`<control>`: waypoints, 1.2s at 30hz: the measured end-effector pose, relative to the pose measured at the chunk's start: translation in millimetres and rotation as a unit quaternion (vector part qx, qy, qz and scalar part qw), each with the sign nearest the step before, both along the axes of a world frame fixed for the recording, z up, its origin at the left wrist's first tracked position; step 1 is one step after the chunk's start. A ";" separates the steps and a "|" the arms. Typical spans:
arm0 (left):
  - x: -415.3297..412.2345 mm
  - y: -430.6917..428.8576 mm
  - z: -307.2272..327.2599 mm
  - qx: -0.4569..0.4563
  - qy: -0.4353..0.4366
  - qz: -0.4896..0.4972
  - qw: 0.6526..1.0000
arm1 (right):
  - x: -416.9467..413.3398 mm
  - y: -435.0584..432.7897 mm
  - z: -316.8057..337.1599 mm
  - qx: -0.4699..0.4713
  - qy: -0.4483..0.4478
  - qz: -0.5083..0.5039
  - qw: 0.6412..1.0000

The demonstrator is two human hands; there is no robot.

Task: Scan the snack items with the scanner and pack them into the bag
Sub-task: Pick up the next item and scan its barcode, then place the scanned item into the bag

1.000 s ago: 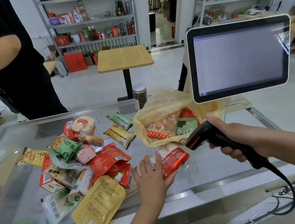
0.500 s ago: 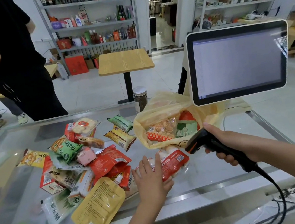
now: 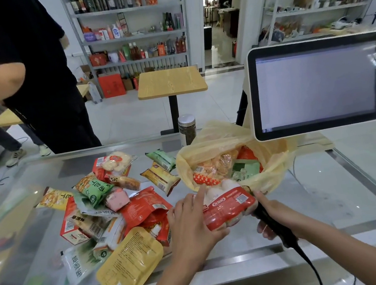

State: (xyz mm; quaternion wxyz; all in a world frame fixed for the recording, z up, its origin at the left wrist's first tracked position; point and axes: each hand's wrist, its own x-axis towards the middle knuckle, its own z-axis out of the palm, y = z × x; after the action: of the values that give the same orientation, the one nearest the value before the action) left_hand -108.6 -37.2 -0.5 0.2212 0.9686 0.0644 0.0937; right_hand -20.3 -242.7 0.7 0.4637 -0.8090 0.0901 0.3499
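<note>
the glass-topped desk fills the lower view. a person in black stands past its far edge at ten o'clock. a white-framed screen hangs at two o'clock, its lower corner covering the bag's back rim. a wooden table stands on the floor at twelve o'clock. the yellow bag lies open just right of centre with packets inside. a heap of snack packs spreads from nine to seven o'clock, with a yellow pouch nearest the front edge. the red pack is held at the centre, at six o'clock of the bag's mouth. the left hand holds it from eight o'clock, fingers narrow on its left end and forefinger pointing up. the right hand, at four o'clock of the pack, has its fingers wrapped round the black scanner, whose head is hidden behind the pack. its cable runs off at five o'clock. a metal-lidded jar stands at eleven o'clock of the bag.
</note>
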 end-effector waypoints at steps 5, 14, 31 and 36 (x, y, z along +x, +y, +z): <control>5.7 15.3 10.8 0.027 -0.065 -0.033 0.997 | 9.6 1.8 4.7 -0.228 -0.304 0.060 0.923; 34.0 7.6 32.4 -0.085 -0.066 -0.123 0.987 | 26.0 19.5 51.3 0.250 -0.055 -0.022 0.966; 162.9 58.0 29.4 -0.216 0.022 -0.028 0.976 | 82.7 16.3 39.1 0.235 -0.120 -0.186 0.947; 166.0 52.5 41.2 -0.257 -0.115 0.031 0.959 | 101.7 33.8 31.7 0.249 -0.120 -0.217 0.936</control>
State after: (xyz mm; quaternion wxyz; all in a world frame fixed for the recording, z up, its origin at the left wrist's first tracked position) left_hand 57.5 15.3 40.7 0.4657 0.8593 0.0909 0.1911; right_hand 81.4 -208.8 32.5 0.7227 -0.6639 0.1174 0.1523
